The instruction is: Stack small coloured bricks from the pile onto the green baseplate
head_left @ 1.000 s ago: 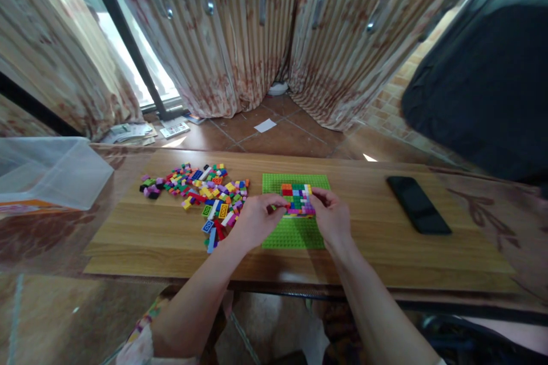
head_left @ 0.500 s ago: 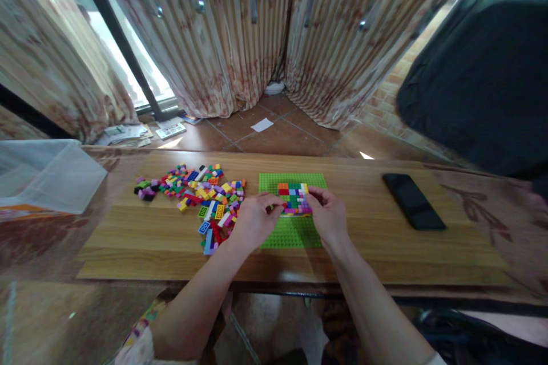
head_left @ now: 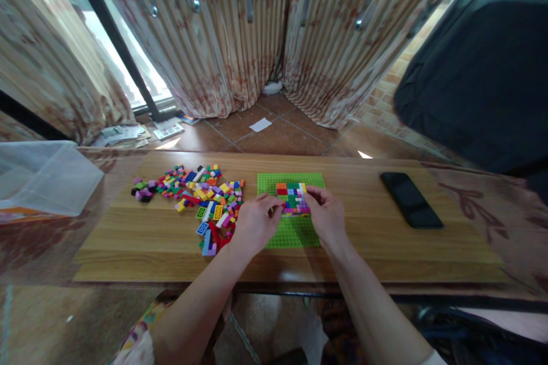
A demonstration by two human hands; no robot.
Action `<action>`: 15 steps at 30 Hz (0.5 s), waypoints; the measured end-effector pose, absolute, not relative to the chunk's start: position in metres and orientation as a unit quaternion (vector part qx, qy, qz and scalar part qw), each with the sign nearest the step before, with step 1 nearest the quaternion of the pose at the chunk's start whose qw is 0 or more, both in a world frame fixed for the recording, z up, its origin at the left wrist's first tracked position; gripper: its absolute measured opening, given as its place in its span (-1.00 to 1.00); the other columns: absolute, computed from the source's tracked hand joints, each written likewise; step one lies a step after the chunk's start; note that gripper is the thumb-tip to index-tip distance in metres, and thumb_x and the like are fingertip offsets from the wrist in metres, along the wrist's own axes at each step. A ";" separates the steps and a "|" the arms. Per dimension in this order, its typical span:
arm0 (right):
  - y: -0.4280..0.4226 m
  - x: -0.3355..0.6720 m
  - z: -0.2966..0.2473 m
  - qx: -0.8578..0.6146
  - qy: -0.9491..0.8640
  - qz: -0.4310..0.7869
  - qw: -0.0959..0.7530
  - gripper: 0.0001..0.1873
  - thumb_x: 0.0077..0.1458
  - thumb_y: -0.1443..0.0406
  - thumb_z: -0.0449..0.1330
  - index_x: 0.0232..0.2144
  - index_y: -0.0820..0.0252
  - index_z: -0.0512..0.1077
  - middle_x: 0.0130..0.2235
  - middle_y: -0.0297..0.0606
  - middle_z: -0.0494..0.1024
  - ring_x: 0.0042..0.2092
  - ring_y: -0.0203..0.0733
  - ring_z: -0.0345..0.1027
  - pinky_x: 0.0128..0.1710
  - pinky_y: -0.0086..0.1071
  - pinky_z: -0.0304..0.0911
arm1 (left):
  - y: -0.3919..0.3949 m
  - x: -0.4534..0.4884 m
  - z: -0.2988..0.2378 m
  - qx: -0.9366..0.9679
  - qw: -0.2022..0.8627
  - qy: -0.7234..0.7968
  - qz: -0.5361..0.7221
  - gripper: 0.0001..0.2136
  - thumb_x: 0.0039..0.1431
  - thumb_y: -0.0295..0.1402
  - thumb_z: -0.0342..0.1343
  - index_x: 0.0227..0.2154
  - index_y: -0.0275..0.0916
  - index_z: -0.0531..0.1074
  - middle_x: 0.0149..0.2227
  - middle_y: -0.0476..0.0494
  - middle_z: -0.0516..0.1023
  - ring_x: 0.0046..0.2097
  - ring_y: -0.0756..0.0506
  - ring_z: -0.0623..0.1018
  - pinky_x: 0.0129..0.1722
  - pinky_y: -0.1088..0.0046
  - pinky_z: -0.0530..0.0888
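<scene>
A green baseplate (head_left: 274,181) lies on the wooden board (head_left: 368,239), with a patch of coloured bricks (head_left: 291,195) built on its upper middle. My left hand (head_left: 256,225) rests at the patch's left edge, fingers curled in a pinch against the bricks; what they hold is too small to make out. On the patch's right edge sits my right hand (head_left: 326,215), its fingers curled and pressed against the bricks. A loose pile of coloured bricks (head_left: 201,194) is spread out to the left of the baseplate.
A black phone (head_left: 410,199) lies on the board to the right. A clear plastic bin (head_left: 43,177) stands at the far left. Striped curtains and a tiled floor lie beyond the table, and a dark cloth hangs at the upper right.
Both hands stay at the brick patch with only slight finger shifts. The camera has drifted a little, sliding the scene leftward.
</scene>
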State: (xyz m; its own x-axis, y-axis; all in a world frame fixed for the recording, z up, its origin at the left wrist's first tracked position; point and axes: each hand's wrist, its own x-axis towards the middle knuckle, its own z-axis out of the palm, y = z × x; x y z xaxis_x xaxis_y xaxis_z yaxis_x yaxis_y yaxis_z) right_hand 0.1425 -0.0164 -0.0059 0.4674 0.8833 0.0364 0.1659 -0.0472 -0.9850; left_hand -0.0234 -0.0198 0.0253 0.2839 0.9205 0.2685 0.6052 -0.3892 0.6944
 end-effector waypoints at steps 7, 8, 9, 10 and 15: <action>-0.017 0.142 -0.007 -0.640 -0.405 0.328 0.564 -0.68 -0.07 0.18 0.26 -0.27 0.25 0.55 -0.27 -0.15 0.64 -0.27 -0.11 0.51 -0.17 -0.21 0.38 | -0.021 -0.022 0.023 0.762 0.227 0.516 0.319 -0.84 0.16 -0.47 0.08 -0.37 -0.23 0.58 -0.38 -0.12 0.60 -0.40 -0.03 0.52 -0.35 0.48 0.38; -0.017 0.142 -0.007 -0.641 -0.405 0.327 0.564 -0.68 -0.07 0.18 0.26 -0.27 0.25 0.55 -0.27 -0.15 0.64 -0.27 -0.11 0.51 -0.17 -0.21 0.39 | -0.021 -0.022 0.023 0.763 0.227 0.516 0.316 -0.84 0.17 -0.47 0.08 -0.37 -0.23 0.58 -0.37 -0.12 0.60 -0.39 -0.03 0.53 -0.35 0.48 0.38; -0.016 0.142 -0.007 -0.642 -0.406 0.327 0.563 -0.68 -0.07 0.18 0.26 -0.27 0.25 0.55 -0.27 -0.15 0.64 -0.27 -0.11 0.51 -0.17 -0.21 0.39 | -0.021 -0.023 0.022 0.763 0.228 0.517 0.314 -0.84 0.17 -0.46 0.08 -0.37 -0.24 0.58 -0.37 -0.13 0.61 -0.38 -0.03 0.54 -0.35 0.48 0.39; -0.016 0.142 -0.006 -0.643 -0.406 0.326 0.561 -0.68 -0.07 0.18 0.26 -0.27 0.24 0.55 -0.27 -0.15 0.64 -0.27 -0.11 0.51 -0.17 -0.21 0.39 | -0.021 -0.023 0.022 0.763 0.228 0.517 0.313 -0.84 0.18 -0.45 0.08 -0.36 -0.24 0.59 -0.36 -0.13 0.61 -0.37 -0.04 0.55 -0.35 0.47 0.39; -0.017 0.141 -0.003 -0.646 -0.404 0.325 0.560 -0.68 -0.09 0.18 0.24 -0.28 0.24 0.55 -0.30 -0.17 0.65 -0.28 -0.12 0.52 -0.19 -0.22 0.40 | -0.024 -0.023 0.017 0.760 0.219 0.522 0.319 -0.82 0.21 -0.44 0.07 -0.30 -0.21 0.59 -0.29 -0.12 0.63 -0.28 -0.07 0.59 -0.26 0.43 0.43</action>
State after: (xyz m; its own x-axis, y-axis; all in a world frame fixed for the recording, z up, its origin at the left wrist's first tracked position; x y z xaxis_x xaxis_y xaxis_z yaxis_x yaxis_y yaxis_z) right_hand 0.1405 -0.0168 -0.0034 0.4632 0.8856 0.0328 0.1576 -0.0459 -0.9864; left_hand -0.0230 -0.0237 0.0171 0.2515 0.9335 0.2555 0.6538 -0.3585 0.6663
